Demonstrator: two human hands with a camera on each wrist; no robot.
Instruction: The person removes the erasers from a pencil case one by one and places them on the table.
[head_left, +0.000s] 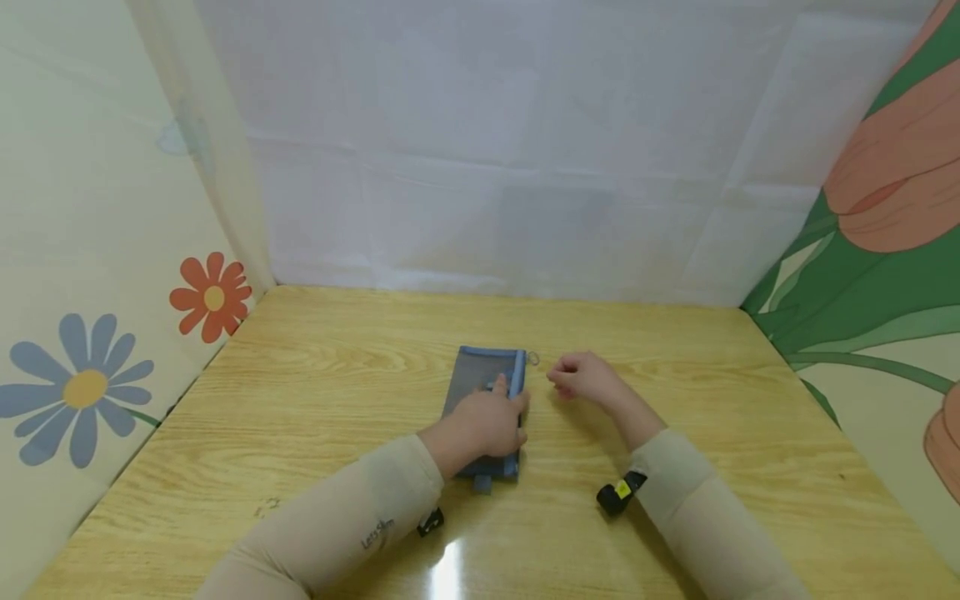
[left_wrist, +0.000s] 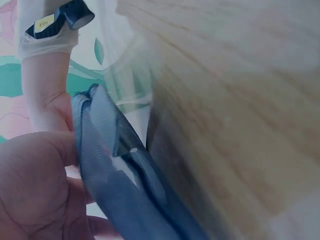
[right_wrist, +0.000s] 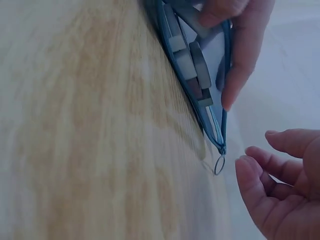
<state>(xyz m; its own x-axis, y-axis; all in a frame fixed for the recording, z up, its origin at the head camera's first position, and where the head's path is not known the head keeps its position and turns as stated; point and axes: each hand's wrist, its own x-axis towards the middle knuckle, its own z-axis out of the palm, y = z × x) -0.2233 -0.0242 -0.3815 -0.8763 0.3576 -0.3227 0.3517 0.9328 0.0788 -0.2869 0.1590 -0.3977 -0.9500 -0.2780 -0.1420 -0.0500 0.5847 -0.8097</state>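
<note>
Head view: mesh zipper pouch [head_left: 474, 368] on the desk [head_left: 337, 350], long axis pointing away from the person. Left hand [head_left: 487, 421] over it; right hand [head_left: 587, 379] just off its right side, nearest the metal ring [head_left: 533, 359].

Left wrist view: left fingers at the pouch's edge, apparently gripping it.

Right wrist view: mouth gapes, pieces [right_wrist: 186, 65] inside; right fingers loosely bent, nothing held, apart from ring.

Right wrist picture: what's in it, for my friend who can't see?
A blue zip pouch gapes open on a wood-grain table, showing small blocky items inside. A left hand holds one side; a right hand, loosely curled, hovers near the ring at its end.
</note>
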